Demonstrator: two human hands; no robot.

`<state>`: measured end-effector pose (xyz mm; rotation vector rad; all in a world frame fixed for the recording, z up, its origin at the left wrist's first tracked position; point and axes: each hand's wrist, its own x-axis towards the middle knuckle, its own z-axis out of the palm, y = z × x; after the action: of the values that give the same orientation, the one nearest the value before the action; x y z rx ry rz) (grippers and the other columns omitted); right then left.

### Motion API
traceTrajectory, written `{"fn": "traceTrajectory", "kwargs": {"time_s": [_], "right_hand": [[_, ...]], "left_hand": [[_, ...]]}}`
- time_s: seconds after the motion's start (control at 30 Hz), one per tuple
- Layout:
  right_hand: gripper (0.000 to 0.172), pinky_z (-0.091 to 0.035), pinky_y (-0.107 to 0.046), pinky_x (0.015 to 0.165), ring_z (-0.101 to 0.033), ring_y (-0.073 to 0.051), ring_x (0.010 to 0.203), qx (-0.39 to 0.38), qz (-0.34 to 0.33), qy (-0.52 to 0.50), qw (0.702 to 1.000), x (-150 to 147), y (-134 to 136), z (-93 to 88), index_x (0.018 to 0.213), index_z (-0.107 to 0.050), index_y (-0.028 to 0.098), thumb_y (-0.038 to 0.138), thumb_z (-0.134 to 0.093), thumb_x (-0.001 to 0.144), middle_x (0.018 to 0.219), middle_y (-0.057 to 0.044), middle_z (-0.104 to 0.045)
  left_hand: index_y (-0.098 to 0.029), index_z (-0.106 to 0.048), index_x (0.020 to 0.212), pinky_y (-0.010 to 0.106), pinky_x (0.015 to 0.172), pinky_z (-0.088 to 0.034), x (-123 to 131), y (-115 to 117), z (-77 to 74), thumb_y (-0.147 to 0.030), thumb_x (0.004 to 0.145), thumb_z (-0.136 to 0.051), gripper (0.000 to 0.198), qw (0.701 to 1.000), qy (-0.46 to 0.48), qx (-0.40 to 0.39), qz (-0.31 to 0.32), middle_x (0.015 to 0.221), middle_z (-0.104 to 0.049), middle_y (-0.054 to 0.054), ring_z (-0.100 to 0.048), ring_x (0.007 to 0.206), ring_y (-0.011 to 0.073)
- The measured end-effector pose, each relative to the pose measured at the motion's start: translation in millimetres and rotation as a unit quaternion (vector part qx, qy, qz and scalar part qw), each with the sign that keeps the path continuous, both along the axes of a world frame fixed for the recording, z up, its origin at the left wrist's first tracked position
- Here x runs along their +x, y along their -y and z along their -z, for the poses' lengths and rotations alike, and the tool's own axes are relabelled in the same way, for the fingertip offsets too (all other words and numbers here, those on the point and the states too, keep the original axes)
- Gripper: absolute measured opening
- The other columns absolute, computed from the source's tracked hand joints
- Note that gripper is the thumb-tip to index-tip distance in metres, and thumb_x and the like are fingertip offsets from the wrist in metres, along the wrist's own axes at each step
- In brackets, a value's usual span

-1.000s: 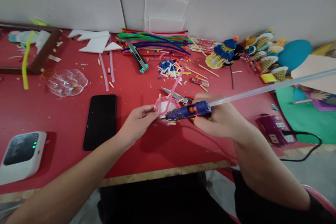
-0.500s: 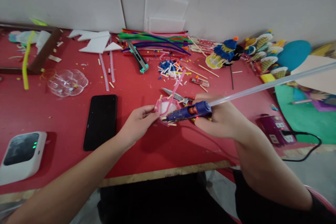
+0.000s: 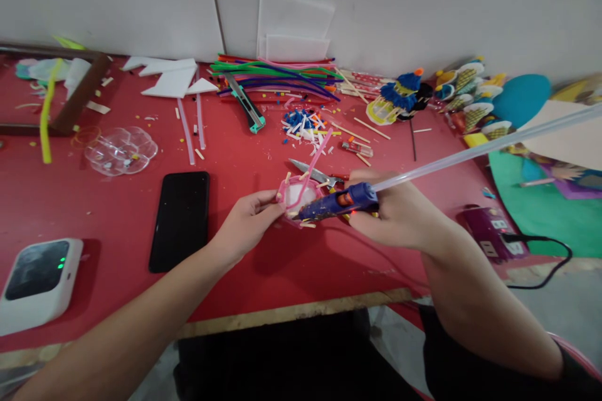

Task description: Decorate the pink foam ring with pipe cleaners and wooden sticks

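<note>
Between thumb and fingers, my left hand [image 3: 251,219] pinches the left rim of a small pink craft piece [image 3: 281,191] with a white base and several short wooden sticks around its edge. A pink pipe cleaner [image 3: 320,153] rises from it, its free end pointing up and away. My right hand [image 3: 395,213] is wrapped round a blue glue gun [image 3: 338,202], whose nozzle is at the front of the craft piece. From the gun's back a long clear glue stick [image 3: 470,151] sticks out to the right. Scissors [image 3: 313,171] lie just behind, partly hidden by the gun and hand.
On the red table [image 3: 254,276] lie a black phone [image 3: 179,220], a white device [image 3: 40,282], a clear palette [image 3: 121,150] and a utility knife [image 3: 245,103]. Pipe cleaners [image 3: 277,78] and cut bits [image 3: 305,125] are behind. A purple power socket [image 3: 493,232] stands right.
The glue gun's nozzle has shifted very slightly along the front of the craft piece. Both hands keep their hold, and the view has moved a little.
</note>
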<state>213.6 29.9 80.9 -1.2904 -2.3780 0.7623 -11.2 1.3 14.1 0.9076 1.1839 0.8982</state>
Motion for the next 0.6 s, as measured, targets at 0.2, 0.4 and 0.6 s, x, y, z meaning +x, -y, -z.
{"fn": "traceTrajectory", "kwargs": {"time_s": [0.2,0.4,0.6], "right_hand": [[0.012,-0.028,-0.026,0.054,-0.039,-0.011,0.055,-0.012,0.007,0.019,1.0,1.0,-1.3,1.1,0.066,-0.039,0.022,0.018,-0.05,0.067,0.061,0.004,-0.042],[0.011,-0.028,-0.027,0.054,-0.041,-0.012,0.056,-0.011,0.011,0.031,0.999,2.2,-0.9,0.1,0.066,-0.04,0.022,0.019,-0.05,0.067,0.061,0.003,-0.045],[0.01,-0.029,-0.027,0.054,-0.043,-0.012,0.056,-0.005,0.007,0.046,0.999,5.4,-2.6,1.4,0.067,-0.043,0.022,0.018,-0.052,0.068,0.062,0.003,-0.048]], "left_hand": [[-0.02,-0.07,0.067,0.023,0.063,-0.045,-1.7,-1.2,0.8,-0.027,0.071,-0.07,0.008,1.0,0.014,-0.002,-0.011,0.06,-0.062,-0.003,-0.055,0.06,0.0116],[-0.02,-0.07,0.068,0.022,0.061,-0.046,-1.2,-1.5,0.9,-0.028,0.071,-0.07,0.008,1.0,0.013,0.001,-0.011,0.064,-0.064,-0.002,-0.055,0.059,0.0109],[-0.02,-0.069,0.066,0.023,0.061,-0.045,-0.9,-1.5,0.8,-0.03,0.07,-0.069,0.011,1.0,-0.002,0.009,-0.007,0.061,-0.063,-0.002,-0.054,0.059,0.0121]]}}
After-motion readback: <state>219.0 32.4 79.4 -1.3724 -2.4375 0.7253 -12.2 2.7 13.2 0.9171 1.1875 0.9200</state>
